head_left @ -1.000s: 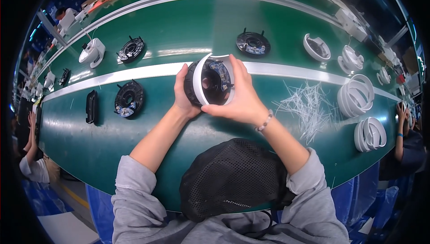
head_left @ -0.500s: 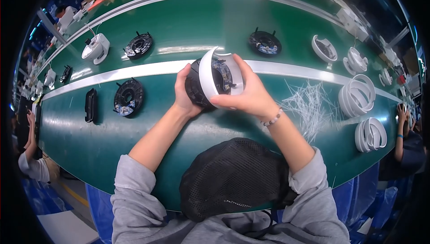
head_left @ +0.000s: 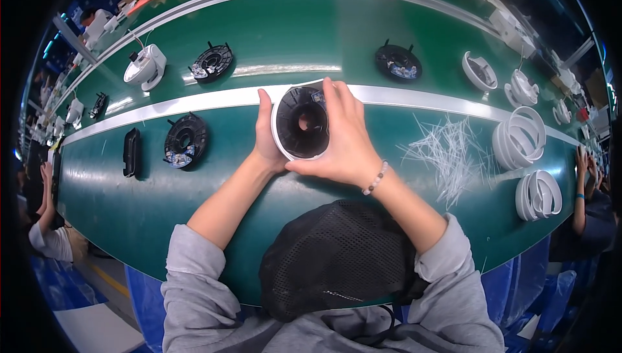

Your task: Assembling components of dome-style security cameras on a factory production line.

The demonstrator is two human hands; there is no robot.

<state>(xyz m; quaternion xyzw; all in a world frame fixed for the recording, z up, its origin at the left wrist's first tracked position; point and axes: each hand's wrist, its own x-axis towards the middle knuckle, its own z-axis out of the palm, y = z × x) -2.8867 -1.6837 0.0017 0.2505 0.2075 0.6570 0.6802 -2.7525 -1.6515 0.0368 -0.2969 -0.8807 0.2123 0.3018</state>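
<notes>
Both of my hands hold a round black housing point(head_left: 302, 138) set inside a white plastic ring point(head_left: 275, 134) above the near part of the green table. The housing has a hole in its centre and a bit of circuit board at its upper edge. My left hand point(head_left: 267, 139) cups the ring's left side, thumb pointing up. Over the right side, my right hand point(head_left: 350, 136) wraps its fingers on the rim, thumb along the lower edge. To the left lie another black disc with a circuit board point(head_left: 186, 140) and a narrow black part point(head_left: 131, 152).
A heap of thin clear strips point(head_left: 450, 159) lies right of my hands, beside stacked white rings point(head_left: 518, 139) and more white rings point(head_left: 538, 195). Beyond a metal rail point(head_left: 402, 96) sit black discs point(head_left: 398, 61) and white housings point(head_left: 146, 69). Other people work at both sides.
The white ring, tilted across the black housing before, now surrounds it, and the pair has turned upward. My right hand shifted left. Parts beyond the rail moved slightly right.
</notes>
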